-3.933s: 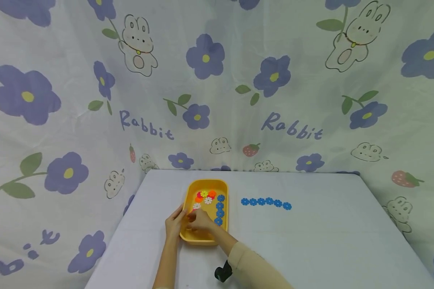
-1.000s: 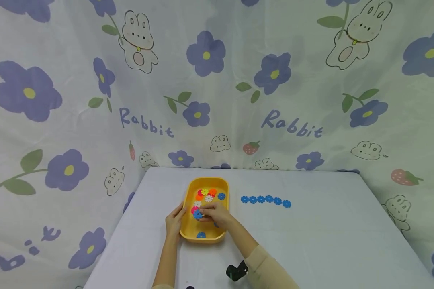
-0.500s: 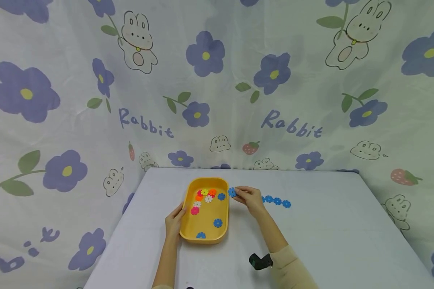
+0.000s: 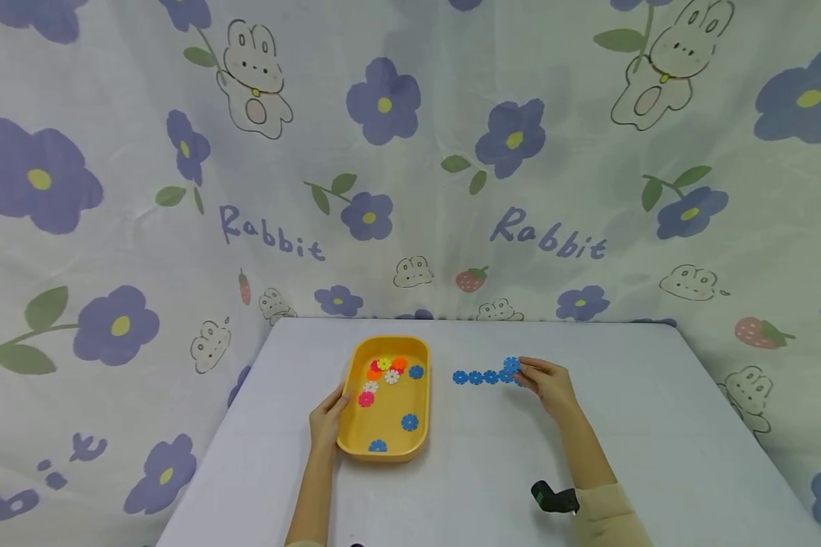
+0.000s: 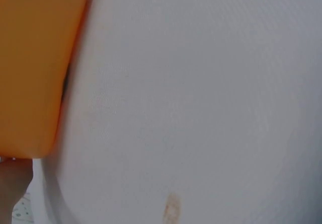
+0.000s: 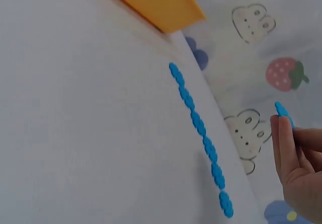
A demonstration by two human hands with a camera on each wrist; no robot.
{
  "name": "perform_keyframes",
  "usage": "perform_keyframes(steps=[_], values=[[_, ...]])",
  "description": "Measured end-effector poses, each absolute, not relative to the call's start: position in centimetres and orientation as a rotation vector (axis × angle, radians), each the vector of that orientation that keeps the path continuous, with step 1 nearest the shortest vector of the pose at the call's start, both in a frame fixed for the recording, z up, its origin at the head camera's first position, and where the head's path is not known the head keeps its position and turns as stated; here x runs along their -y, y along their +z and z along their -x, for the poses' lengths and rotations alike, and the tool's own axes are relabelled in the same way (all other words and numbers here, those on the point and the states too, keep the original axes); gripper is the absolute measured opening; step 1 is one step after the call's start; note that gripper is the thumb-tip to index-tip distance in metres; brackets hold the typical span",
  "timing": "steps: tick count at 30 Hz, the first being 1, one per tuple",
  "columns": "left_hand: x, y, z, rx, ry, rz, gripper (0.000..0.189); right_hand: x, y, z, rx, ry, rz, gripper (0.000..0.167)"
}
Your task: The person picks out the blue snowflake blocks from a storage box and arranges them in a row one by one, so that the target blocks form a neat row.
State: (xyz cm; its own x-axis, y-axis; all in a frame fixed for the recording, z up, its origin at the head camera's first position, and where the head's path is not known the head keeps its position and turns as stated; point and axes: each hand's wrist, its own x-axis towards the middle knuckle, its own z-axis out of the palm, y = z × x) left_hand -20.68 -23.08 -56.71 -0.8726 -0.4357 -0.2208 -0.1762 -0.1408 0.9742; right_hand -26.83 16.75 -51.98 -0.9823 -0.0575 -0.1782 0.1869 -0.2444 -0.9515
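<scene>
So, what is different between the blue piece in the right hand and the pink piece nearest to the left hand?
The blue piece is blue, while the pink piece is pink. The blue piece is pinched by the right hand, off the table; the pink piece lies untouched in the tray. Both are round with notched edges.

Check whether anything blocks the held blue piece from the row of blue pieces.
Nothing visible does: the right wrist view shows no object between the blue piece, pinched in the right hand, and the row of blue pieces. The yellow tray stands left of the row.
</scene>
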Motion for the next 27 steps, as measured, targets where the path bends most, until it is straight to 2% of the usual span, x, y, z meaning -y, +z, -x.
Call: perform_keyframes(steps=[12, 27], values=[[23.3, -56.5, 20.4, 1.925, -2.143, -0.692, 0.048, -22.7, -54.3, 26.0, -2.252, -2.133, -0.37, 0.036], [23.2, -56.7, 20.5, 1.89, -2.182, -0.655, 0.046, -23.4, -55.7, 25.9, -2.394, -1.877, -0.366, 0.035]])
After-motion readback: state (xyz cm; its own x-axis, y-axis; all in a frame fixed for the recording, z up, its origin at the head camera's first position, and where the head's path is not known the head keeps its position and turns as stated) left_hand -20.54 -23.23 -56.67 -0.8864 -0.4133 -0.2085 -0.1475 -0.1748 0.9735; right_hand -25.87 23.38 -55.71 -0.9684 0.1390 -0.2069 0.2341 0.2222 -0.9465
